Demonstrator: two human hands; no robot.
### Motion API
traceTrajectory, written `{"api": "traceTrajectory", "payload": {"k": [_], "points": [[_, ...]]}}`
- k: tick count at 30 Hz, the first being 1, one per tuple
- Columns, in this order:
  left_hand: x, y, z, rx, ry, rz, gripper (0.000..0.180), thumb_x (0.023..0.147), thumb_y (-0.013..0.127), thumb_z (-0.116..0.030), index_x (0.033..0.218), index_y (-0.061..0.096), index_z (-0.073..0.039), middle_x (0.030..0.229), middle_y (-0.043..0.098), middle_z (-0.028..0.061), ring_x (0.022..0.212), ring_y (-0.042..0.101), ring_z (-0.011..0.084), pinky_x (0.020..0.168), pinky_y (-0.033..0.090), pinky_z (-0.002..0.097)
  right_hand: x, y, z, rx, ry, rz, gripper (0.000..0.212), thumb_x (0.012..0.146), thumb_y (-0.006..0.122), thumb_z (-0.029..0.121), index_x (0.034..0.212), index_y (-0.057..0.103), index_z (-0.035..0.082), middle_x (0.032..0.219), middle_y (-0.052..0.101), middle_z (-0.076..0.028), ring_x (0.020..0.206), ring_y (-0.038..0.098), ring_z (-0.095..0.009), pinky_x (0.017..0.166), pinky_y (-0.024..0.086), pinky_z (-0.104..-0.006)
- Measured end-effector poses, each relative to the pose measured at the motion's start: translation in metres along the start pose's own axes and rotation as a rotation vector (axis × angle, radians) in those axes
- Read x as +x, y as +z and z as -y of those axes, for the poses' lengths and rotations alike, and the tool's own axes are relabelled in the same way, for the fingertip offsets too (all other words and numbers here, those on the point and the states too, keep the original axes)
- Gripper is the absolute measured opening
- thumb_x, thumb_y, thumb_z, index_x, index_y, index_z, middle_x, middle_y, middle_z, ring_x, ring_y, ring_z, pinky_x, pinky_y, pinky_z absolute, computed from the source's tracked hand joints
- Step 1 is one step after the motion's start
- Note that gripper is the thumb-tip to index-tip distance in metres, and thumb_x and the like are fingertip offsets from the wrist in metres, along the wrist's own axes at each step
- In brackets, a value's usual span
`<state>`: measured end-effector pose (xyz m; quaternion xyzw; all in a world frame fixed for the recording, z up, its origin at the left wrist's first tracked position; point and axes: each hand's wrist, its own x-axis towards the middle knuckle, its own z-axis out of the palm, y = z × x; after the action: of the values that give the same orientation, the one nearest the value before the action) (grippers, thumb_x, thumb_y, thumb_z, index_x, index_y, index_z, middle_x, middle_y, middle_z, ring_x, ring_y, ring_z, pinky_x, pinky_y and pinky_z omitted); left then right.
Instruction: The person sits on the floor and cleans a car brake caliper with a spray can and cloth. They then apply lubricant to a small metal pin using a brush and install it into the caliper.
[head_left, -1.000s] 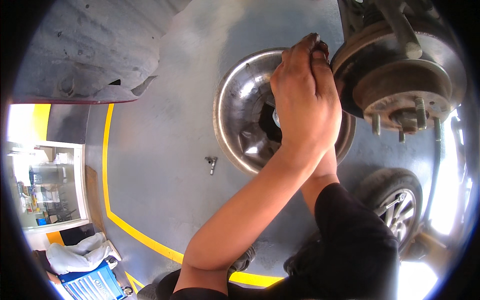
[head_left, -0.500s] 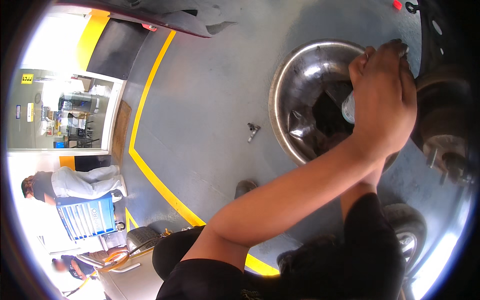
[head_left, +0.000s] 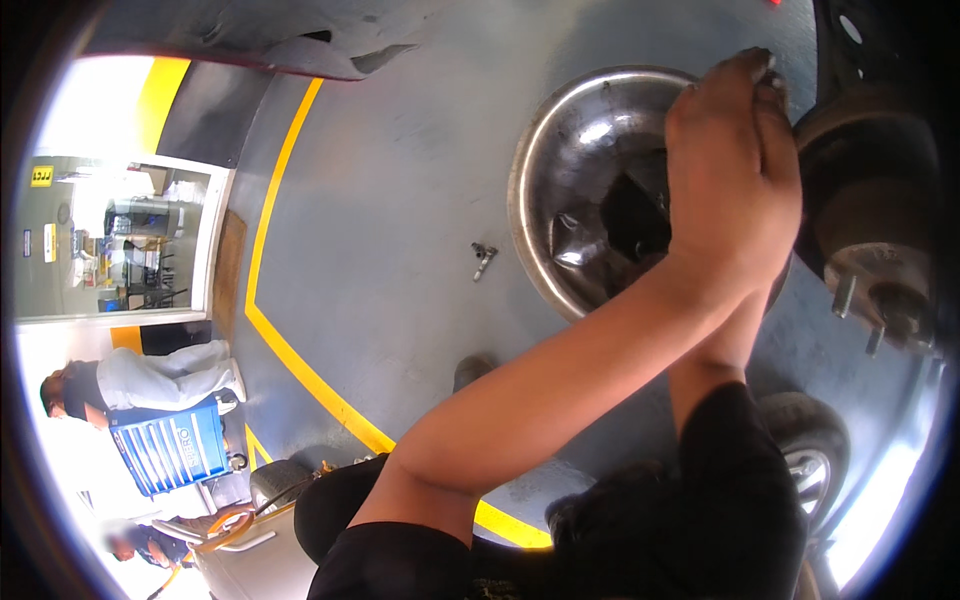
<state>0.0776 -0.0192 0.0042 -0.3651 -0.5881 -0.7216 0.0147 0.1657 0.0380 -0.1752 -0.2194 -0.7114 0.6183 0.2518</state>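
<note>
Head view, sole view.

Item: left hand point(head_left: 735, 170), seen from the back, over the right part of the basin. Its fingers point(head_left: 735, 85) are bunched closely, tips turned away; whether they hold anything cannot be told.
Item: right hand, hidden behind the left; only its forearm point(head_left: 715, 350) shows, below the fingers. Its state cannot be told.
Item: basin point(head_left: 560, 150), round, shiny metal, on the floor point(head_left: 400, 200); below and left of the fingers.
Item: dark patch point(head_left: 635, 220) in the basin, left of and below the fingers; nature unclear.
Item: wheel hub point(head_left: 880, 250) with bare studs, right of and below the fingers.
Item: small metal fitting point(head_left: 484, 262), on the floor, well left of the fingers.
Item: tyre point(head_left: 805, 430) with spoked rim, well below the fingers.
Item: blue tool cabinet point(head_left: 170, 450), far left of the fingers, a person point(head_left: 150, 380) beside it.

Change: half a second ago a pale cylinder showed beneath the left hand; now none of it shows. In judgement, the handling remains centred over the basin, but the grip cannot be checked.
</note>
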Motion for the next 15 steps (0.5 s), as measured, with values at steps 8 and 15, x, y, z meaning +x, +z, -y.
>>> {"api": "traceTrajectory", "payload": {"k": [8, 15], "points": [[0.001, -0.003, -0.002, -0.085, -0.03, 0.017, 0.029, 0.098, 0.045, -0.005, 0.114, 0.063, 0.01, 0.098, 0.07, 0.0237, 0.093, 0.066, 0.0398, 0.092, 0.048, 0.0468, 0.002, -0.009, 0.002, -0.03, -0.013, -0.05, 0.074, 0.086, 0.076, 0.044, 0.145, 0.045, 0.012, 0.124, 0.065, -0.019, 0.113, 0.062, -0.034, 0.096, 0.049, -0.042], [-0.004, -0.012, -0.016, -0.307, -0.24, -0.05, 0.037, 0.102, 0.038, -0.012, 0.126, 0.057, 0.008, 0.097, 0.067, 0.0138, 0.092, 0.061, 0.0223, 0.09, 0.048, 0.0336, 0.036, -0.013, -0.002, -0.039, -0.127, -0.276, 0.076, 0.086, 0.077, 0.043, 0.146, 0.044, 0.013, 0.124, 0.065, -0.019, 0.115, 0.062, -0.034, 0.097, 0.049, -0.0421]]}}
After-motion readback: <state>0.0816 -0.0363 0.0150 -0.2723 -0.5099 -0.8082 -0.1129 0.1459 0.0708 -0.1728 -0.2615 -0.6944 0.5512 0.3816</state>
